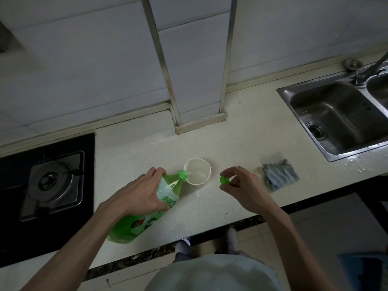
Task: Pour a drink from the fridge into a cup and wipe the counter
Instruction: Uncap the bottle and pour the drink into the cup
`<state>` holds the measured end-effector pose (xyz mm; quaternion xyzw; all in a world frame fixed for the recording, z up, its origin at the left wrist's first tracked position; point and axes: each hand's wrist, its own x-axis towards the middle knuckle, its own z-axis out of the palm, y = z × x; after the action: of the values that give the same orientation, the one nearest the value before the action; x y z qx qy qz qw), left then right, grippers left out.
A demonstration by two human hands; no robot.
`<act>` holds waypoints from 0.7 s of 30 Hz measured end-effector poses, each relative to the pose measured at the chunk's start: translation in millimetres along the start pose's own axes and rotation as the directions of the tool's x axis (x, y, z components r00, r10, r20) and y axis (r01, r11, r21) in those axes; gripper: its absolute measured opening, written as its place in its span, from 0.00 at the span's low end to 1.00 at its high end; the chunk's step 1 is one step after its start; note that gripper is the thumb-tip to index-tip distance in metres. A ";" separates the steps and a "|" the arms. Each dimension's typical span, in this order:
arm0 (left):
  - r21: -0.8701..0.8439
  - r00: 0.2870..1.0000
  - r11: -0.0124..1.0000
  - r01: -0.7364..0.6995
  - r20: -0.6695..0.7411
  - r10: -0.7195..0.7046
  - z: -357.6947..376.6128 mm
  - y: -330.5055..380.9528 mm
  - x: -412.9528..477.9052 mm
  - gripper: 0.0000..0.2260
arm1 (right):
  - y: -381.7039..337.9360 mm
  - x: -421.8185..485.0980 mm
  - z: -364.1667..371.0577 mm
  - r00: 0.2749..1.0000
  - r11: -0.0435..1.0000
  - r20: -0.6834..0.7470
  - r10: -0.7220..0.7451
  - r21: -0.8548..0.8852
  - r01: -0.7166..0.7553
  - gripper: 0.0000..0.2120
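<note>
A large green plastic bottle (144,217) is tipped over, its open neck at the rim of a white paper cup (198,172) standing on the pale counter (231,148). Clear liquid lies in the cup. My left hand (138,192) grips the bottle's upper body. My right hand (241,185) hovers to the right of the cup and pinches the green bottle cap (224,180). A grey-blue folded cloth (280,175) lies on the counter further right.
A steel sink (336,116) with a tap is set into the counter at the right, with water drops near its front corner. A black gas hob (46,185) is at the left. A tiled pillar (195,114) juts out behind the cup.
</note>
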<state>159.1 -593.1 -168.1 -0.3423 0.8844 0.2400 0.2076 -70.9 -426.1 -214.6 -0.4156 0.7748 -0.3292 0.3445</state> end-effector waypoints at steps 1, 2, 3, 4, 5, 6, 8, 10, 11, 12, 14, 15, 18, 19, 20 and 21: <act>0.000 1.000 1.000 0.001 0.000 -0.001 -0.3 0.2 -0.3 0.35 | -0.1 -0.2 -0.1 1.000 1.000 -0.001 0.000 0.003 0.000 0.11; -0.001 1.000 1.000 0.001 0.001 -0.001 -0.5 0.4 -0.3 0.35 | 0.1 -0.4 -0.1 1.000 1.000 0.000 0.000 0.003 0.000 0.12; -0.001 1.000 1.000 0.000 0.001 0.000 -0.6 0.7 -0.2 0.35 | 0.0 -0.6 -0.1 1.000 1.000 0.001 0.000 0.005 0.000 0.12; -0.002 1.000 1.000 -0.001 0.002 0.001 -0.7 0.8 -0.1 0.35 | 0.2 -0.7 0.0 1.000 1.000 0.001 0.002 0.007 -0.002 0.12; -0.002 1.000 1.000 -0.001 0.001 0.001 -0.8 1.0 0.1 0.35 | 0.2 -0.9 0.0 1.000 1.000 0.001 0.003 0.011 -0.003 0.12; -0.004 1.000 1.000 -0.001 0.001 0.001 -0.8 1.0 0.3 0.36 | 0.3 -1.0 -0.1 1.000 1.000 0.001 0.004 0.012 -0.004 0.11; -0.004 1.000 1.000 0.000 0.006 0.001 -0.7 1.1 0.6 0.36 | 0.6 -1.2 -0.3 1.000 1.000 0.000 0.003 0.006 -0.003 0.11; -0.001 1.000 1.000 0.002 0.008 -0.002 -0.9 1.4 0.9 0.36 | 1.2 -1.0 -0.6 1.000 1.000 -0.001 0.003 0.001 -0.003 0.11; 0.002 1.000 1.000 0.003 0.009 -0.003 -1.1 1.6 1.0 0.35 | 1.5 -1.0 -0.7 1.000 1.000 -0.001 0.003 0.001 -0.003 0.12; 0.004 1.000 1.000 0.005 0.010 -0.005 -1.1 2.0 1.1 0.35 | 1.9 -1.2 -0.9 1.000 1.000 -0.001 0.004 0.000 -0.004 0.12; 0.006 1.000 1.000 0.007 0.010 -0.007 -1.0 2.3 1.6 0.35 | 2.2 -1.4 -1.4 1.000 1.000 -0.001 0.004 -0.006 -0.004 0.11; 0.010 1.000 1.000 0.007 0.011 -0.007 -0.9 2.4 1.6 0.35 | 2.2 -1.6 -1.6 1.000 1.000 -0.001 0.005 -0.006 -0.005 0.11; 0.017 1.000 1.000 0.007 0.013 -0.008 -1.1 2.4 2.2 0.36 | 2.3 -1.5 -1.4 1.000 1.000 -0.002 0.009 0.008 -0.009 0.11; 0.017 1.000 1.000 0.007 0.012 -0.007 -1.0 2.3 2.4 0.36 | 2.6 -1.5 -1.1 1.000 1.000 -0.003 0.009 0.011 -0.009 0.11; 0.018 1.000 1.000 0.005 0.011 -0.005 -1.1 2.4 2.6 0.36 | 2.9 -1.4 -0.8 1.000 1.000 -0.002 0.009 0.011 -0.009 0.11; 0.018 1.000 1.000 0.003 0.010 -0.003 -1.1 2.5 2.7 0.36 | 3.2 -1.4 -0.6 1.000 1.000 -0.001 0.008 0.008 -0.008 0.11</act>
<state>155.3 -593.5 -168.0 -0.3406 0.8849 0.2334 0.2158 -72.1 -423.4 -216.5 -0.4111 0.7751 -0.3310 0.3472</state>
